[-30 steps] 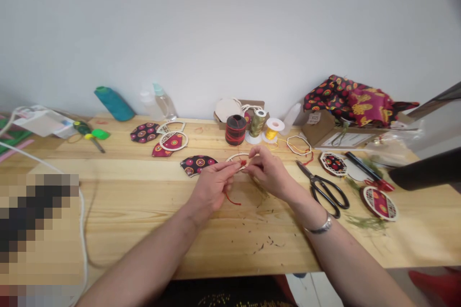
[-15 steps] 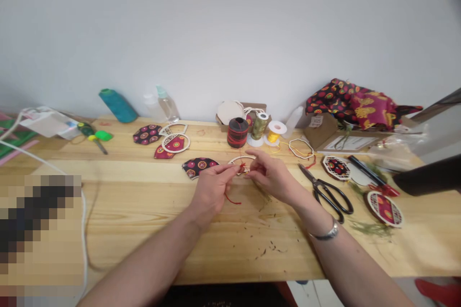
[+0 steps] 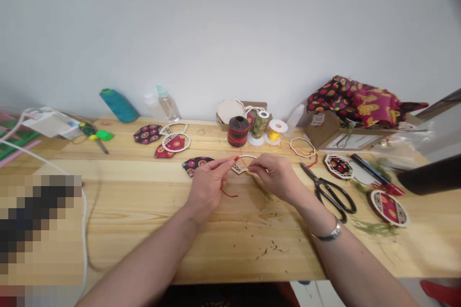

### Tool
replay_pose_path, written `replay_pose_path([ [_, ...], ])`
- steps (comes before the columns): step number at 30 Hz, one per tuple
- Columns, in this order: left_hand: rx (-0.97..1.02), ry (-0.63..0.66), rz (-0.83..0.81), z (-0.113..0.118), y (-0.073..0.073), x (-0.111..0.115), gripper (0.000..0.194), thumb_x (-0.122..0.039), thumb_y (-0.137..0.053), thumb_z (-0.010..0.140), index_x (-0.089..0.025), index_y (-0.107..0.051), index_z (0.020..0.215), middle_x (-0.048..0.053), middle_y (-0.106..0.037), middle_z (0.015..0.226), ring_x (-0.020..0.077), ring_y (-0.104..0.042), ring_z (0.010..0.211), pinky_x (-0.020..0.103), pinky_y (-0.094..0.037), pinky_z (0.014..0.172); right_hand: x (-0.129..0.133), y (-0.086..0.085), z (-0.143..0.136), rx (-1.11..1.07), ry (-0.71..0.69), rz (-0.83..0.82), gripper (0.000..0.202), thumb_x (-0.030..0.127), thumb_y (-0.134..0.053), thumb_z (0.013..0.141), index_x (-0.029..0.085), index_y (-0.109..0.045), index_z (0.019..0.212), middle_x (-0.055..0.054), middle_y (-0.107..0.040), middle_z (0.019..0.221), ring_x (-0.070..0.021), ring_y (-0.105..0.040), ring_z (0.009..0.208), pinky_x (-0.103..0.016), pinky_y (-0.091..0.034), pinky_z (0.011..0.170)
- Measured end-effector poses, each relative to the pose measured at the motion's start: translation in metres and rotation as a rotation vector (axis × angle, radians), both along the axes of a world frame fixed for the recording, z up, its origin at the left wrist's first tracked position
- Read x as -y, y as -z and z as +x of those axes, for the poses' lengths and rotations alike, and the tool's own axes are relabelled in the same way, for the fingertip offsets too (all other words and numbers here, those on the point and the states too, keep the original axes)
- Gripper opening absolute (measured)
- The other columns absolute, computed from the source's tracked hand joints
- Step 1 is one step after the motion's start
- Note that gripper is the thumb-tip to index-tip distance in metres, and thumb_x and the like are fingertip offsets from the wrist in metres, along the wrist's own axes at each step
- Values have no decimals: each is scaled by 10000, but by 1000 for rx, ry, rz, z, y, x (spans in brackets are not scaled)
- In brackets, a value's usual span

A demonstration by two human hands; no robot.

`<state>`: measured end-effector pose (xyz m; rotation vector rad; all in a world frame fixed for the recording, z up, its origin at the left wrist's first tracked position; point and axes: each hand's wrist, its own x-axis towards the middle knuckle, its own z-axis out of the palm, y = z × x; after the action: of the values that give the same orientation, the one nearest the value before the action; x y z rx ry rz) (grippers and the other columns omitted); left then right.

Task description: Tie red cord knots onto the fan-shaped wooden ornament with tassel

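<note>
My left hand (image 3: pixel 208 182) is closed in a pinch on a red cord (image 3: pixel 229 194), whose loose tail curls out below the fingers. A small red knot shows at its fingertips. The fingers of my right hand (image 3: pixel 276 176) are pinched together on a thin reddish strand of the cord that runs across between the hands. Just beyond and between them lies a pale fan-shaped cut-out frame (image 3: pixel 238 169), partly covered by the right fingers. A patterned dark fabric fan piece (image 3: pixel 194 165) lies beside my left hand, partly hidden by it.
Black-handled scissors (image 3: pixel 331 194) lie right of my right forearm. Behind the hands stand a red-black thread spool (image 3: pixel 237 132), a green spool (image 3: pixel 260 125) and a yellow spool (image 3: pixel 276 132). A cardboard box (image 3: pixel 326 133) with fabric stands at right; a white cable (image 3: pixel 85 230) runs at left.
My right fingers have gone from spread to pinched on the strand. The red knot at my left fingertips has shifted slightly left and up, and the view has moved a little.
</note>
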<state>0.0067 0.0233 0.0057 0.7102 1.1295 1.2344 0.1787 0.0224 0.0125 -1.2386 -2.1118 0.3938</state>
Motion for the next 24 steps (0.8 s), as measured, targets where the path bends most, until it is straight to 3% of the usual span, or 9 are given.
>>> replay_pose_path([
  [6, -122, 58, 80, 3, -1, 4, 144, -257, -752, 631, -178, -778, 748, 60, -737, 882, 77, -479, 542, 238, -362, 516, 1, 1, 2, 39, 18, 42, 160, 171, -542, 870, 177, -683, 795, -45, -642, 736, -136, -564, 664, -255, -417, 633],
  [12, -248, 94, 104, 5, 2, 6, 121, -263, -734, 666, -202, -779, 760, 29, -735, 742, 127, -591, 658, 247, -439, 648, 4, 0, 1, 88, 16, 40, 194, 173, -515, 884, 164, -670, 768, -43, -618, 717, -135, -547, 665, -252, -403, 633],
  [18, -297, 73, 117, 6, 6, 5, 97, -258, -741, 652, -188, -771, 712, 12, -688, 605, 128, -567, 587, 249, -428, 586, 6, -2, -1, 104, 3, 41, 205, 193, -498, 895, 161, -657, 769, -53, -623, 727, -141, -554, 673, -254, -406, 630],
  [24, -304, 69, 100, 5, 5, 5, 77, -251, -735, 652, -189, -764, 686, 42, -730, 692, 154, -618, 666, 267, -459, 668, 7, -3, -4, 90, -22, 40, 202, 232, -488, 914, 162, -656, 828, -63, -639, 772, -151, -571, 705, -262, -428, 652],
])
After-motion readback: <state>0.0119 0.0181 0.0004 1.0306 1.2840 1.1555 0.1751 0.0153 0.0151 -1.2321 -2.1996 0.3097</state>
